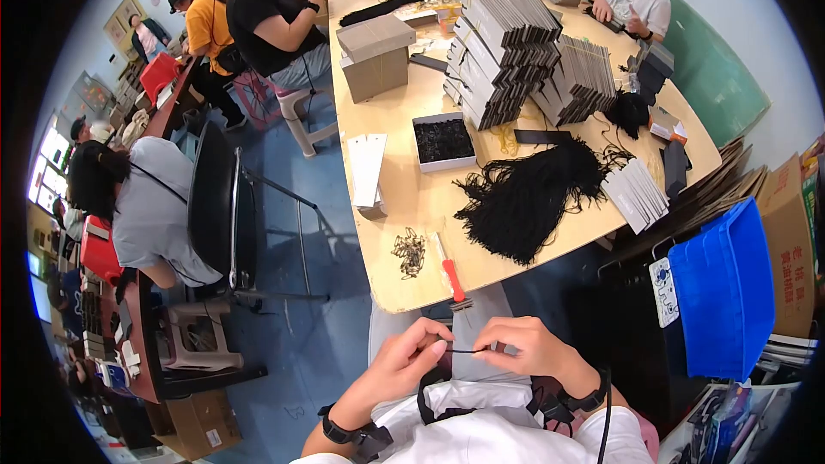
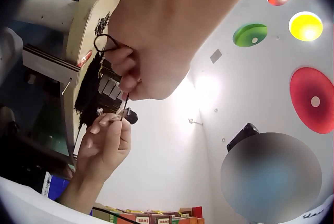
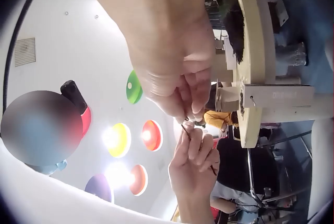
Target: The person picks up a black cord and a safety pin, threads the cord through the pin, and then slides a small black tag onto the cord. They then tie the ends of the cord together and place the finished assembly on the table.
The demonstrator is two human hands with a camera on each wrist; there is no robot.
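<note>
A thin black cord (image 1: 464, 351) is stretched between my two hands, over my lap and just off the table's near edge. My left hand (image 1: 404, 359) pinches one end, and a loop of the cord (image 2: 96, 43) sticks out past its fingers in the left wrist view. The other end is pinched between the thumb and fingertips of my right hand (image 1: 534, 351). Both hands are close together, fingertips facing. Past them, a red-handled tool (image 1: 452, 279) lies at the table edge beside a small pile of metal pieces (image 1: 410, 253). A large bundle of black cords (image 1: 533, 202) spreads behind.
On the table (image 1: 391, 290) stand tall stacks of grey card pieces (image 1: 498, 43), a box of small black parts (image 1: 443, 142) and grey boxes (image 1: 375, 51). A blue bin (image 1: 722, 292) stands at right. Several people sit around; a black chair (image 1: 219, 206) is at left.
</note>
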